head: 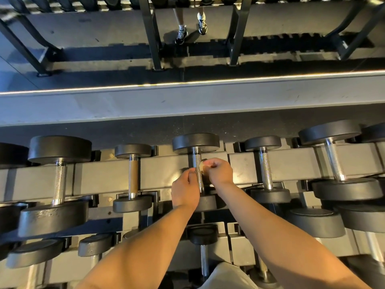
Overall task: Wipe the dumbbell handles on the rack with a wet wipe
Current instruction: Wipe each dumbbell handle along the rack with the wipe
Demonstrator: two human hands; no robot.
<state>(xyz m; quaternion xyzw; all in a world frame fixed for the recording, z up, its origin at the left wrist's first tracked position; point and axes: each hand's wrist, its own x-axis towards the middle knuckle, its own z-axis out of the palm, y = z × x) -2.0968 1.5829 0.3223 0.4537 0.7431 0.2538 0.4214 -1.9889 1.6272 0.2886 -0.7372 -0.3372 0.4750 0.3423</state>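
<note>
Seen from above, the rack ran left to right across the view w/ dumbbells laid crosswise on its top rail, handles pointing away from the person. Both hands met at the middle dumbbell. The R hand was curled round a small, bunched, pale wet wipe and held it against the right side of the knurled metal handle, approx. at mid-length. The L hand came in from the other side, its fingers bent onto the same handle just below the wipe, gripping it; the near end of the handle and part of the near weight were hidden behind both hands. To the left sat a small dumbbell w/ a brown grip and, further left, a big dumbbell; to the right, a small chrome one and a larger one. More weights lay on the lower tier between the forearms. Beyond the rack ran a grey ledge w/ a lit edge, and at the top, legs in sneakers stood by another frame.
</note>
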